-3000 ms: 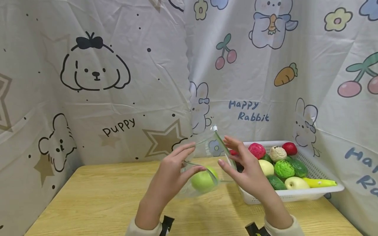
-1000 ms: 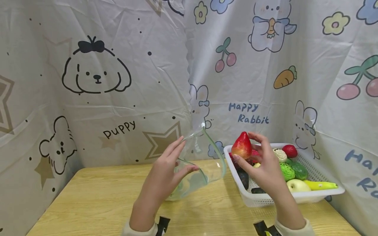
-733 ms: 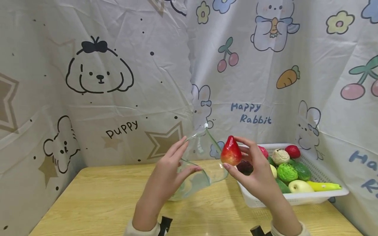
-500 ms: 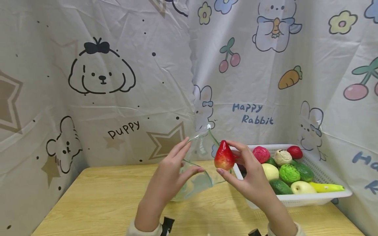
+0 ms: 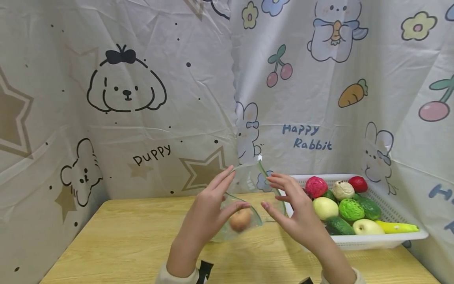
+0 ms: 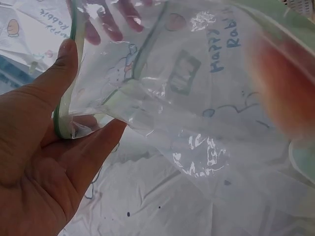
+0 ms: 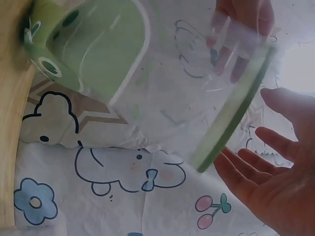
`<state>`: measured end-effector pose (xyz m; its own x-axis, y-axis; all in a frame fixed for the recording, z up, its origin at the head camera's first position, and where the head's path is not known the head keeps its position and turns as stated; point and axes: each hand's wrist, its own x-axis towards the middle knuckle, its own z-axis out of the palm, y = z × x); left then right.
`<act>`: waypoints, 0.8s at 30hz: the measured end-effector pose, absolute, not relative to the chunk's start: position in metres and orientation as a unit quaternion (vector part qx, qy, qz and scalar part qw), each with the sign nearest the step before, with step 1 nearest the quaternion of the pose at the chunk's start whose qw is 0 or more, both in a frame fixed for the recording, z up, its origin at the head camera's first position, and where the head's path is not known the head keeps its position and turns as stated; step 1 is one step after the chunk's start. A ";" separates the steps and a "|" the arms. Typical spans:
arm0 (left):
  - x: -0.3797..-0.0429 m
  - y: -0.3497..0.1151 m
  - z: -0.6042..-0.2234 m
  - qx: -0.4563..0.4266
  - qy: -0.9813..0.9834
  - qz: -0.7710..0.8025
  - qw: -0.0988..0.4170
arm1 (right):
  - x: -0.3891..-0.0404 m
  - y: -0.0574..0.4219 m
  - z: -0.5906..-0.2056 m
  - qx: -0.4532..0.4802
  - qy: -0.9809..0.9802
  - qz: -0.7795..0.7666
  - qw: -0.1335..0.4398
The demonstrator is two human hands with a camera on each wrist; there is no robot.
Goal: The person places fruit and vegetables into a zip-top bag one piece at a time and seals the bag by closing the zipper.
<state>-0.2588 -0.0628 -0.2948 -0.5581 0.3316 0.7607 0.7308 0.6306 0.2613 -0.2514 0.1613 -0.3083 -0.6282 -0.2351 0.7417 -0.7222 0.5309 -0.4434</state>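
Observation:
My left hand (image 5: 209, 211) holds the green-edged mouth of a clear zip bag (image 5: 248, 177), its thumb and fingers on either side of the rim in the left wrist view. The bag's mouth gapes toward the right. Inside it a red-orange pear-shaped fruit (image 5: 240, 219) shows through the plastic, blurred in the left wrist view. My right hand (image 5: 294, 209) is at the opposite side of the mouth, fingers extended and nothing held. In the right wrist view its fingertips lie close by the green zip strip (image 7: 234, 110); whether they touch it I cannot tell. A green cartoon print (image 7: 103, 44) covers the bag's lower part.
A white perforated basket (image 5: 408, 235) with several toy fruits and vegetables stands on the right of the wooden table (image 5: 134, 244). A yellow banana-like piece (image 5: 397, 227) overhangs toward its right corner. A printed curtain (image 5: 198, 86) closes off the back and sides.
My right hand took the red pear-shaped fruit from the basket side, carried it left to the bag and let go. The fruit is now inside the bag. My left hand kept its hold.

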 end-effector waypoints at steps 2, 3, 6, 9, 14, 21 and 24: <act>-0.259 -0.062 -0.294 -0.317 -0.834 -0.287 0.348 | -0.250 0.165 -0.306 0.292 -0.813 0.384 0.327; -0.259 -0.061 -0.294 -0.315 -0.835 -0.285 0.349 | -0.249 0.167 -0.305 0.288 -0.813 0.382 0.332; -0.259 -0.061 -0.294 -0.309 -0.838 -0.285 0.349 | -0.248 0.176 -0.301 0.279 -0.817 0.375 0.339; -0.259 -0.062 -0.294 -0.304 -0.839 -0.291 0.345 | -0.246 0.187 -0.297 0.264 -0.822 0.362 0.352; -0.258 -0.063 -0.295 -0.298 -0.841 -0.296 0.342 | -0.244 0.213 -0.288 0.212 -0.831 0.333 0.392; -0.258 -0.064 -0.295 -0.293 -0.843 -0.296 0.340 | -0.244 0.249 -0.285 0.154 -0.857 0.306 0.384; -0.258 -0.064 -0.295 -0.294 -0.843 -0.296 0.339 | -0.246 0.262 -0.288 0.138 -0.875 0.280 0.371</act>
<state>-0.2577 -0.0644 -0.2947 -0.5972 0.2949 0.7459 0.6961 0.6525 0.2994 -0.2458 0.2621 -0.2875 -0.6868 -0.0336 0.7261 -0.4485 0.8057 -0.3869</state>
